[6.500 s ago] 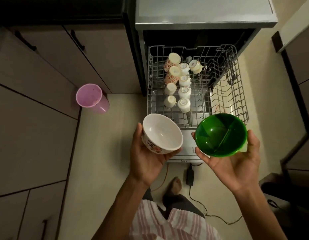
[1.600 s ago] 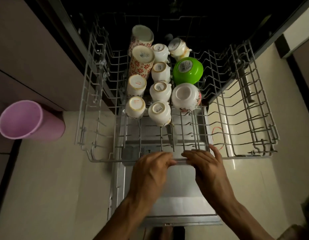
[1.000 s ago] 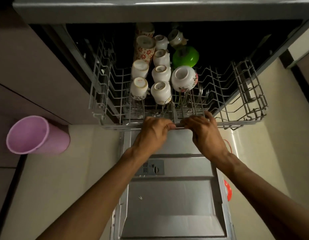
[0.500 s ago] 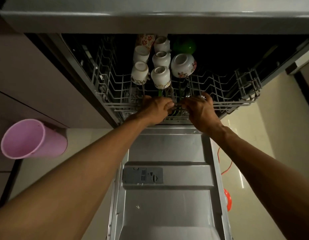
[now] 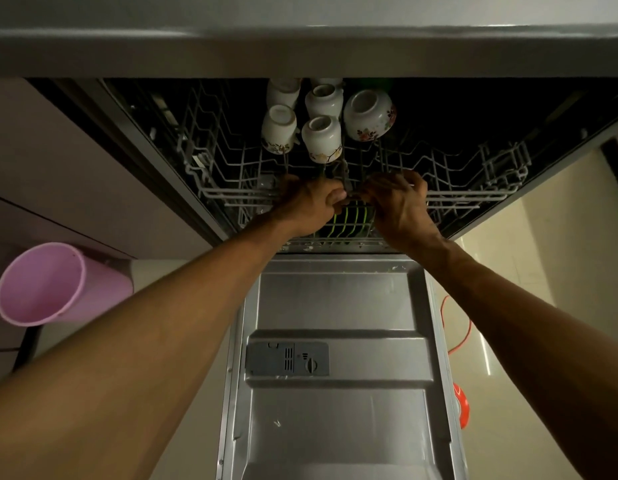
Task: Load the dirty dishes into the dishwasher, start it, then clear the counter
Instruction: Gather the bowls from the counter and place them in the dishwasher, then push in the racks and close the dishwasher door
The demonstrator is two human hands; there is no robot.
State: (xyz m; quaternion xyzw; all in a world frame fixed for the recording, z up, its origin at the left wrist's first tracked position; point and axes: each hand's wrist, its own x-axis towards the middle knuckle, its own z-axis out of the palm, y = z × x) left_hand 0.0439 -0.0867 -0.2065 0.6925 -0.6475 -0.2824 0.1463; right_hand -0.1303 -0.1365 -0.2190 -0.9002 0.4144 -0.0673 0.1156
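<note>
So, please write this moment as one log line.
step: pushing rack in | left hand: grips upper rack | right hand: grips rack | door: open

rack (image 5: 467, 197): I see thin coated wire, pale grey, matt
cups (image 5: 321, 138): I read them as glazed ceramic, white, glossy
bowl (image 5: 369, 115): glazed ceramic with a floral print, shiny
door (image 5: 335, 410): the inner face looks to me like brushed steel, dull sheen
detergent cover (image 5: 286, 359): grey plastic, matt
bin (image 5: 44, 285): pink plastic, smooth
floor (image 5: 529, 258): I see glossy tile
</note>
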